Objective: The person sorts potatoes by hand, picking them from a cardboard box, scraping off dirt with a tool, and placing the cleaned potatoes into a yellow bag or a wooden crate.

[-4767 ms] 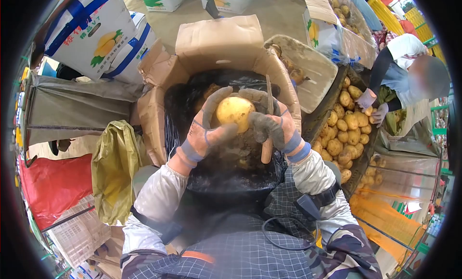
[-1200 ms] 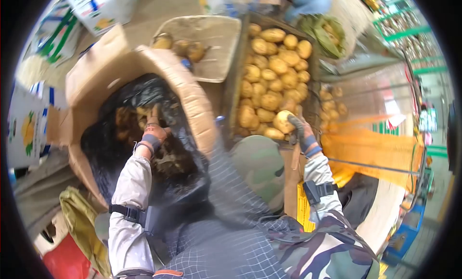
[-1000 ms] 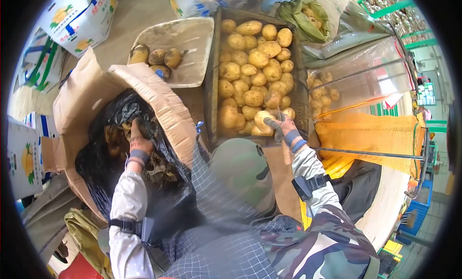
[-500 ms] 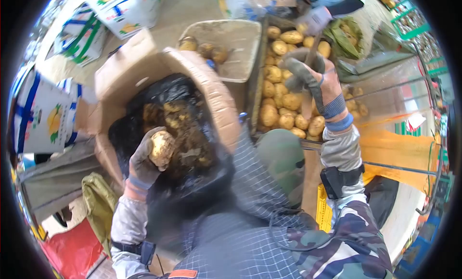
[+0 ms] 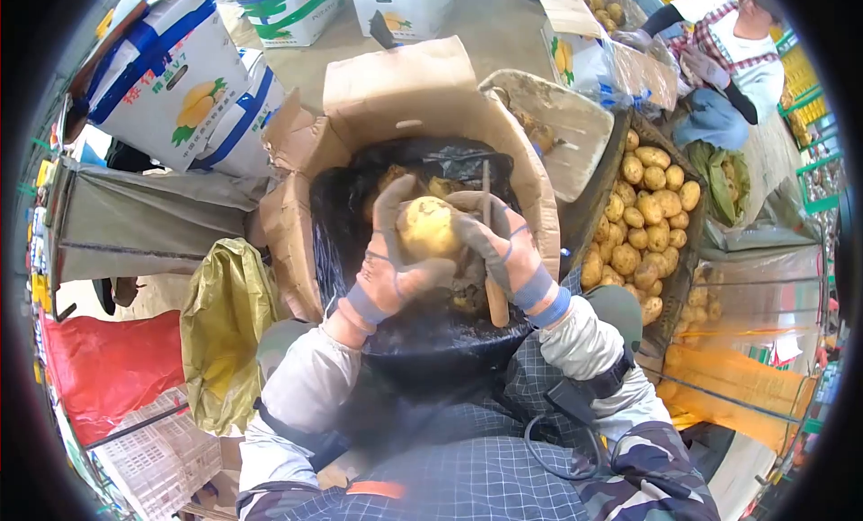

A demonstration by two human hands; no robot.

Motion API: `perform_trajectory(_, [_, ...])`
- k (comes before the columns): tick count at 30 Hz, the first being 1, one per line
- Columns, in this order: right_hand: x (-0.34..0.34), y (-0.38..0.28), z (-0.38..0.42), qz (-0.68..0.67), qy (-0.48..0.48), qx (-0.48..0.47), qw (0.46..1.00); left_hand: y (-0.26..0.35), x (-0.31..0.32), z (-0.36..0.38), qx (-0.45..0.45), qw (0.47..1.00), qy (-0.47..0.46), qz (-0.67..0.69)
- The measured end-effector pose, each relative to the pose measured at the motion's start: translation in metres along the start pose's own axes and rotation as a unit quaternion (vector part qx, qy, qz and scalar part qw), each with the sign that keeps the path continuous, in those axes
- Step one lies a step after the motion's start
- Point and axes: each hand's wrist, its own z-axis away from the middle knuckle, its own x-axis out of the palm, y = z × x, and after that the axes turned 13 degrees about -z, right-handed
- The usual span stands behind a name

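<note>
Over an open cardboard box (image 5: 400, 80) lined with a black plastic bag (image 5: 328, 242), both gloved hands are together at a potato (image 5: 426, 227). The potato is yellowish, with some dirt on its skin. My left hand (image 5: 387, 260) is closed around its left side. My right hand (image 5: 512, 251) meets it from the right and also grips a slim stick-like tool with a light wooden handle (image 5: 496, 303), which points down toward me. Its thin upper part rises above the fingers. Dark soil and dirty potatoes (image 5: 387, 181) lie in the bag, partly hidden behind the hands.
Right of the box, a crate (image 5: 670, 143) holds many cleaner potatoes, beside a dirty pale tub (image 5: 575, 161). Another person (image 5: 733, 62) sits beyond it. Printed white cartons (image 5: 175, 89) stand at the left and back. A yellow-green sack (image 5: 229, 332) hangs at left.
My right hand has come from above the potato crate to the box, still with the tool. My left hand has raised the potato to meet it. The view has shifted, showing more of the other person.
</note>
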Motion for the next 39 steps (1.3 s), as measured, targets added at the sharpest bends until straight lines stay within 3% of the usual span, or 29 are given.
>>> perform_trajectory(2, [0.003, 0.003, -0.005, 0.007, -0.003, -0.043, 0.999, -0.008, -0.007, -0.007, -0.007, 1.000, -0.002, -0.009])
perform_trajectory(4, [0.000, 0.009, -0.008, 0.039, -0.013, -0.082, 0.996, -0.010, -0.002, -0.010, -0.083, 0.986, 0.055, 0.131])
perform_trajectory(6, [-0.004, 0.006, -0.012, 0.031, -0.030, -0.060, 0.997, -0.022, -0.001, -0.014, -0.124, 0.954, 0.088, 0.258])
perform_trajectory(9, [-0.016, 0.004, -0.021, 0.069, -0.059, -0.079, 0.993, -0.029, -0.018, -0.015, -0.182, 0.974, 0.024, 0.136])
perform_trajectory(11, [-0.023, 0.012, -0.028, 0.095, -0.107, -0.119, 0.983, -0.021, -0.018, -0.019, -0.283, 0.860, -0.053, 0.421])
perform_trajectory(13, [-0.026, 0.007, -0.027, 0.174, -0.156, -0.085, 0.969, -0.037, -0.019, -0.019, -0.230, 0.960, -0.069, 0.142])
perform_trajectory(16, [-0.035, 0.011, -0.029, 0.268, -0.110, -0.161, 0.944, -0.039, -0.008, -0.025, -0.340, 0.920, 0.012, 0.197])
perform_trajectory(17, [-0.038, 0.007, -0.028, 0.278, -0.139, -0.147, 0.939, -0.034, -0.004, -0.025, -0.279, 0.949, 0.029, 0.148])
perform_trajectory(18, [-0.036, 0.008, -0.025, 0.306, -0.105, -0.179, 0.929, -0.025, -0.002, -0.026, -0.216, 0.971, 0.046, 0.097])
perform_trajectory(19, [-0.031, 0.011, -0.019, 0.331, -0.072, -0.209, 0.917, -0.011, -0.004, -0.024, -0.206, 0.970, 0.008, 0.133])
perform_trajectory(22, [-0.024, 0.020, -0.016, 0.358, -0.045, -0.227, 0.905, -0.037, 0.007, -0.020, 0.002, 0.989, 0.079, -0.129])
perform_trajectory(26, [-0.023, 0.013, -0.011, 0.315, -0.102, -0.170, 0.928, -0.048, -0.002, -0.016, 0.021, 0.976, 0.062, -0.207])
perform_trajectory(29, [-0.030, 0.021, -0.016, 0.226, -0.127, -0.181, 0.949, -0.039, -0.006, -0.016, -0.084, 0.991, 0.046, -0.091])
perform_trajectory(31, [-0.026, 0.020, -0.011, 0.082, -0.117, -0.137, 0.980, -0.025, -0.005, -0.016, -0.138, 0.988, 0.064, -0.022])
perform_trajectory(34, [-0.025, 0.015, -0.011, -0.035, -0.119, -0.095, 0.988, -0.029, -0.003, -0.018, -0.173, 0.977, 0.099, 0.081])
perform_trajectory(35, [-0.023, 0.012, -0.010, -0.045, -0.092, -0.076, 0.992, -0.034, -0.003, -0.019, -0.174, 0.976, 0.100, 0.080])
perform_trajectory(39, [-0.018, 0.013, -0.012, -0.023, -0.035, -0.048, 0.998, -0.029, 0.012, -0.020, -0.035, 0.984, 0.158, -0.076])
